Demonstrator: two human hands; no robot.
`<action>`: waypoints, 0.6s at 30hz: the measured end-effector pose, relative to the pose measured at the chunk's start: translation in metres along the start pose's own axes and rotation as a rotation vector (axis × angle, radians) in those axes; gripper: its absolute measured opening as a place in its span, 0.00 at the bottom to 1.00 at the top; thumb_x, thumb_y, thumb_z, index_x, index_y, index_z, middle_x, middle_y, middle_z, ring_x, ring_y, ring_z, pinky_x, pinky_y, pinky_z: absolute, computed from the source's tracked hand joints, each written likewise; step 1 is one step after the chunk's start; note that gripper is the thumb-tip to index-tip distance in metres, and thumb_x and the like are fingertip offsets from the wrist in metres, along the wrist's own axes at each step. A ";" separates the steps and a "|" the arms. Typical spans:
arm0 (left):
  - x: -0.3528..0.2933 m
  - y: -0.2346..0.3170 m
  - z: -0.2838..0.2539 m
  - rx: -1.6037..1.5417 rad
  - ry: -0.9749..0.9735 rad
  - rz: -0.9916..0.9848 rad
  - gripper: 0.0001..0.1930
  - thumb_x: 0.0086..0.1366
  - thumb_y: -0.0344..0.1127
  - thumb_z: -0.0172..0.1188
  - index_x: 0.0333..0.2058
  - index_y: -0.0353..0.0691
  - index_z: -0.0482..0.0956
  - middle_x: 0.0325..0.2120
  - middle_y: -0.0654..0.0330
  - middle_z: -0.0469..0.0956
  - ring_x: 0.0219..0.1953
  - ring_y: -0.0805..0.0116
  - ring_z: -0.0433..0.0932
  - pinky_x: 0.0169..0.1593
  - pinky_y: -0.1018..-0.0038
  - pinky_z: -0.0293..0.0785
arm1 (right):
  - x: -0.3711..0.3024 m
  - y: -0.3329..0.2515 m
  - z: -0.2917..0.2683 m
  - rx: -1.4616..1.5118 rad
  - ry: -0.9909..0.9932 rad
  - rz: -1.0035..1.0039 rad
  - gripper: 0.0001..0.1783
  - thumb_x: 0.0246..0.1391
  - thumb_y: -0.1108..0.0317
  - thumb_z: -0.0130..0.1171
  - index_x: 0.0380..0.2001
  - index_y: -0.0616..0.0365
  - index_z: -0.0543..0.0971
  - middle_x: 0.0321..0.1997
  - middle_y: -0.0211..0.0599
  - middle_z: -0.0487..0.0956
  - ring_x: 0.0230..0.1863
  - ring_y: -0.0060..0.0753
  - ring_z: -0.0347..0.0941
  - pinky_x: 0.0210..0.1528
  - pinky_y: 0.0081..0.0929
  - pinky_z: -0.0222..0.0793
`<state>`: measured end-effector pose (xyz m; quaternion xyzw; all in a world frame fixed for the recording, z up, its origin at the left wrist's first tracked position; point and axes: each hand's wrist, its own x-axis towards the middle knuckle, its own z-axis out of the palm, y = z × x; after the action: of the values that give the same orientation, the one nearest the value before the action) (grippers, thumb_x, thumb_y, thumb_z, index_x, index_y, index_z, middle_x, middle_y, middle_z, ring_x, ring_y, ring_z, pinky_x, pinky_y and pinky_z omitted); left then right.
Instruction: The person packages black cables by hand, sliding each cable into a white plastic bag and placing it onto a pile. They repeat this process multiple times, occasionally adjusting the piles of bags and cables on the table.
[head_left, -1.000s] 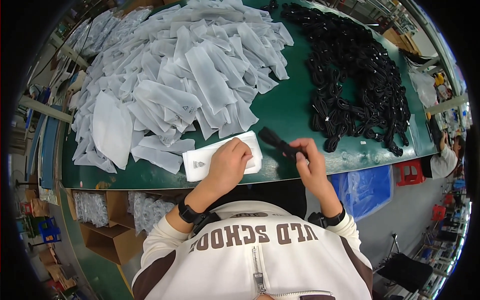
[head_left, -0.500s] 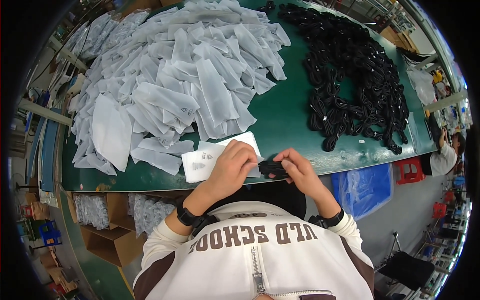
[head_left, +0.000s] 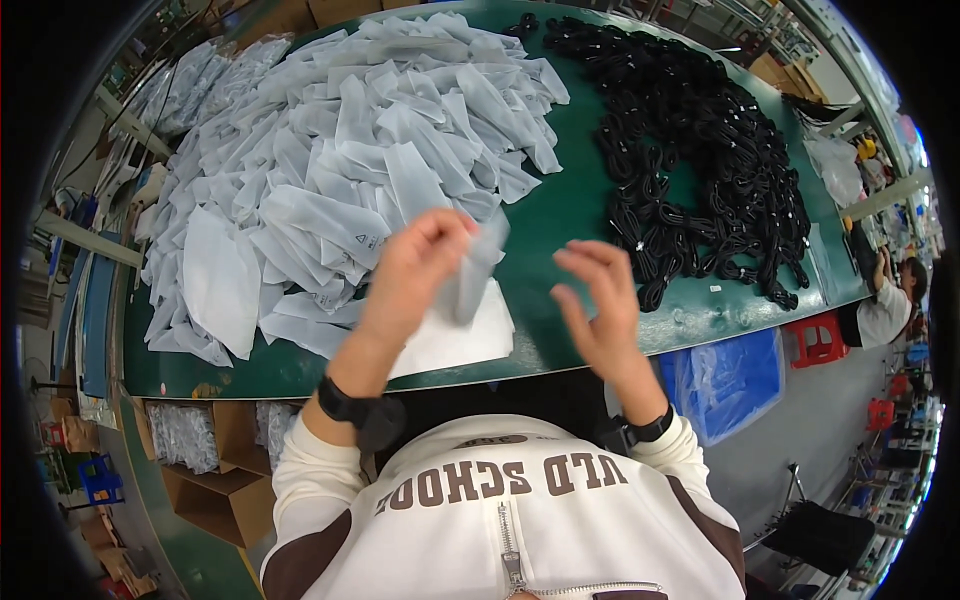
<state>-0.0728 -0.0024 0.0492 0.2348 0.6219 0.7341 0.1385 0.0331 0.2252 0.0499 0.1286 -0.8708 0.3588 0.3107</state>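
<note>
My left hand (head_left: 415, 265) is raised over the near edge of the heap, its fingers pinching a frosted plastic bag (head_left: 475, 275) that is smeared by motion. What lies inside this bag cannot be made out. Below it a stack of flat white bags (head_left: 455, 345) rests on the green table (head_left: 560, 225) near its front edge. My right hand (head_left: 605, 310) hovers to the right of the stack, fingers apart, holding nothing. A large heap of frosted bags (head_left: 320, 150) spreads over the table's left side. Coiled black cables (head_left: 720, 150) are piled on the right.
A blue bin (head_left: 725, 380) lined with clear plastic stands below the table's right front edge, with a red stool (head_left: 815, 340) beside it. Cardboard boxes (head_left: 225, 500) sit under the table at left. Another person (head_left: 885, 300) is at the far right.
My left hand has lifted up and away from the stack with the bag. My right hand has let go of the black cable bundle, opened and moved up slightly.
</note>
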 end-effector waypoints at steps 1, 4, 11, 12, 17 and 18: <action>0.009 0.014 -0.011 -0.212 0.045 -0.129 0.07 0.71 0.34 0.58 0.41 0.36 0.77 0.30 0.66 0.77 0.31 0.80 0.69 0.34 0.81 0.65 | 0.001 0.015 -0.004 -0.142 0.047 0.029 0.20 0.52 0.79 0.65 0.49 0.59 0.79 0.50 0.48 0.74 0.50 0.49 0.75 0.50 0.35 0.73; 0.041 0.030 -0.049 -0.380 0.008 -0.055 0.10 0.73 0.37 0.56 0.44 0.35 0.77 0.28 0.65 0.78 0.31 0.80 0.70 0.34 0.82 0.65 | 0.003 0.064 -0.025 -0.605 0.106 0.066 0.18 0.54 0.74 0.63 0.50 0.60 0.78 0.47 0.45 0.76 0.45 0.47 0.75 0.45 0.33 0.74; -0.001 0.015 -0.018 0.589 0.260 0.278 0.10 0.66 0.28 0.62 0.44 0.36 0.77 0.34 0.64 0.78 0.31 0.74 0.74 0.38 0.77 0.71 | -0.010 0.118 -0.040 -0.539 -0.088 0.378 0.19 0.53 0.75 0.64 0.49 0.63 0.77 0.42 0.39 0.77 0.37 0.35 0.77 0.39 0.33 0.74; -0.020 0.011 -0.005 0.672 0.141 0.163 0.10 0.64 0.27 0.63 0.43 0.36 0.77 0.35 0.62 0.78 0.32 0.72 0.74 0.39 0.75 0.72 | -0.007 0.116 -0.041 -0.467 -0.114 0.435 0.19 0.53 0.75 0.64 0.49 0.63 0.77 0.41 0.38 0.77 0.36 0.32 0.77 0.37 0.32 0.74; -0.061 -0.034 0.025 0.840 -0.050 0.202 0.11 0.57 0.29 0.69 0.37 0.35 0.78 0.34 0.58 0.76 0.36 0.61 0.77 0.38 0.71 0.73 | -0.002 0.073 -0.026 -0.041 -0.047 0.647 0.18 0.52 0.76 0.65 0.48 0.64 0.76 0.40 0.33 0.77 0.36 0.22 0.76 0.36 0.26 0.73; -0.063 -0.039 0.028 0.908 -0.059 0.272 0.12 0.56 0.30 0.70 0.36 0.35 0.78 0.33 0.56 0.75 0.36 0.57 0.77 0.38 0.68 0.73 | -0.001 0.057 -0.018 0.170 0.050 0.614 0.18 0.52 0.77 0.66 0.47 0.64 0.76 0.39 0.31 0.78 0.36 0.21 0.75 0.36 0.25 0.73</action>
<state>-0.0080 -0.0027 0.0032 0.3717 0.8394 0.3923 -0.0582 0.0166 0.2781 0.0282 -0.1238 -0.8278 0.5104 0.1973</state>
